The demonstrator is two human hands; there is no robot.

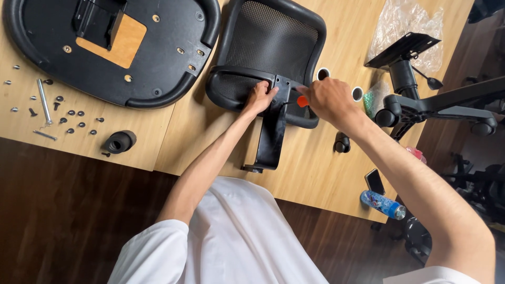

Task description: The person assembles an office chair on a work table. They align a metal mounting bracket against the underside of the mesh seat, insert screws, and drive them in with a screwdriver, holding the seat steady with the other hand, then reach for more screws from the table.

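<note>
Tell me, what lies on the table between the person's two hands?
In the head view, the black metal bracket of the mesh chair back lies between left hand and right hand.

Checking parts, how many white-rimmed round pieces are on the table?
2 white-rimmed pieces: one beside the mesh backrest, one past the right hand; more may hide under it.

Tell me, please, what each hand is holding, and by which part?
Right hand grips an orange-handled tool by its handle. Left hand presses the black metal bracket at its top.
</note>
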